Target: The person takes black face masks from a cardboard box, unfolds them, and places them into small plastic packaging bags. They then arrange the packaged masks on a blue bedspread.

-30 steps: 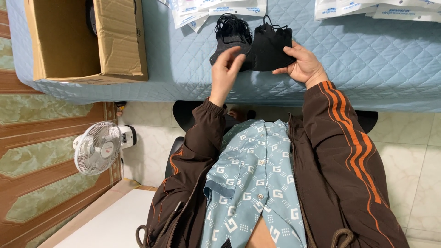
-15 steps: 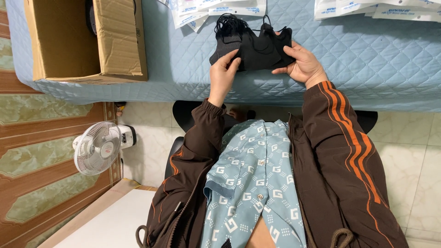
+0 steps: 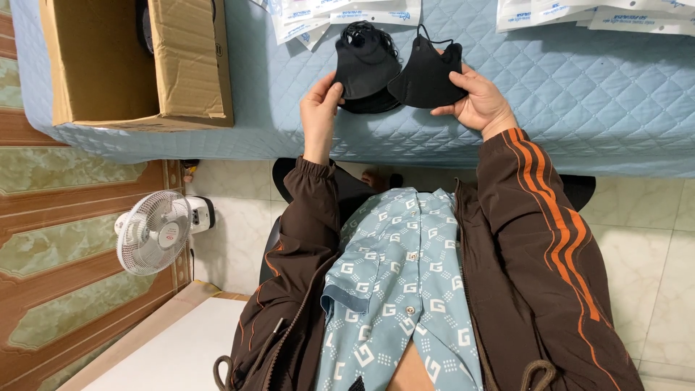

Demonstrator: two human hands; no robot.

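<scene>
My left hand (image 3: pixel 320 103) pinches the edge of a stack of black face masks (image 3: pixel 364 69) lying on the blue quilted cover (image 3: pixel 579 101). Just to the right of that stack, my right hand (image 3: pixel 479 98) holds a single black mask (image 3: pixel 427 72), separated from the pile. Thin black ear loops curl off the tops of the masks. Both arms wear dark brown sleeves with orange stripes.
An open cardboard box (image 3: pixel 137 65) stands on the cover at the left. White sealed packets (image 3: pixel 340 13) lie behind the masks, more packets (image 3: pixel 594 14) at the far right. A small white fan (image 3: pixel 156 232) sits on the tiled floor by a wood panel wall.
The masks were held together as one dark bundle. Now my right hand has drawn one mask off to the right, and my left hand keeps the rest of the stack.
</scene>
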